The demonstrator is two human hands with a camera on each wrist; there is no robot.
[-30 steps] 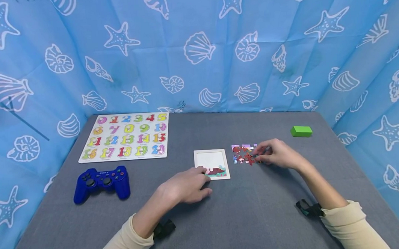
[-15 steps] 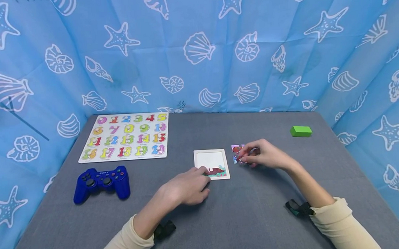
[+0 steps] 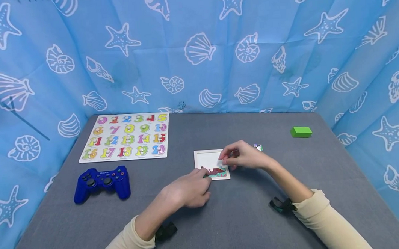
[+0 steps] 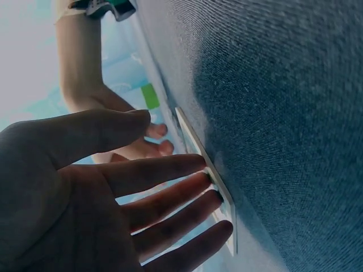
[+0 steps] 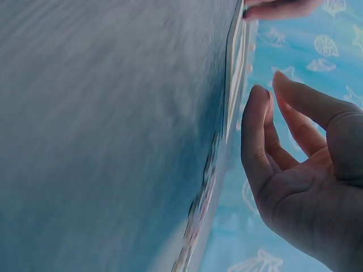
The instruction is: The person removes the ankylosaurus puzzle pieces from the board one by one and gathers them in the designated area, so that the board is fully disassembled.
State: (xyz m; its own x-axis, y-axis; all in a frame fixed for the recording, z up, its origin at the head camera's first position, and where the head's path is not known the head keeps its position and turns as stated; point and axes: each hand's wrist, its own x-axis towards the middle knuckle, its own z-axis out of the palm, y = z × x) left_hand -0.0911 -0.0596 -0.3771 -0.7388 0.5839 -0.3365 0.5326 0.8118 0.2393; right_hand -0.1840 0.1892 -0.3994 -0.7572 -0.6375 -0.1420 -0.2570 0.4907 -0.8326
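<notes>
My left hand (image 3: 190, 188) lies at the near left side of a small white puzzle tray (image 3: 197, 154). In the left wrist view its straight fingers (image 4: 164, 175) touch the tray's rim (image 4: 193, 135). Dark red and teal puzzle pieces (image 3: 217, 172) fill the tray's lower part. Over the tray's right side, my right hand (image 3: 243, 156) pinches a puzzle piece (image 3: 222, 164) that looks pale with glare. The right wrist view does not clearly show this piece between the bent fingers (image 5: 258, 130). More loose pieces (image 3: 258, 147) lie behind the right hand, mostly hidden.
A number puzzle board (image 3: 122, 138) lies at the back left, with a blue game controller (image 3: 101, 184) in front of it. A green block (image 3: 301, 132) sits at the back right. A blue patterned curtain (image 3: 169, 66) hangs behind the grey table (image 3: 245, 220).
My right hand has moved left from the loose pieces to the tray, carrying a puzzle piece. The left hand has stayed at the tray with only slight movement.
</notes>
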